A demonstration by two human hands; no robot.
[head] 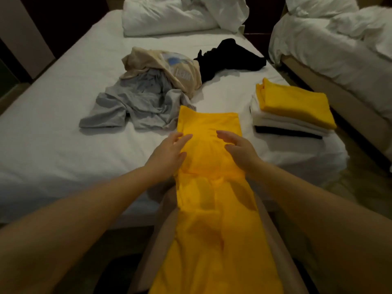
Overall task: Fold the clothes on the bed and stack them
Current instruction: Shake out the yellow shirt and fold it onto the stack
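A long yellow garment (210, 128) lies folded lengthwise into a narrow strip, its far end on the white bed (53, 128) and its near end hanging over the bed's edge toward me. My left hand (169, 149) rests on its left edge with fingers straight. My right hand (237, 147) hovers over or touches its right side, fingers loosely bent, gripping nothing. A stack of folded clothes (292, 111) sits at the bed's right edge, yellow on top, white and black below. Unfolded grey (135, 105), beige (169, 66) and black (229, 56) garments lie further back.
Crumpled white pillows and duvet (169, 15) fill the head of the bed. A second bed (339, 45) with white bedding stands to the right across a narrow gap. Dark floor lies below the near edge.
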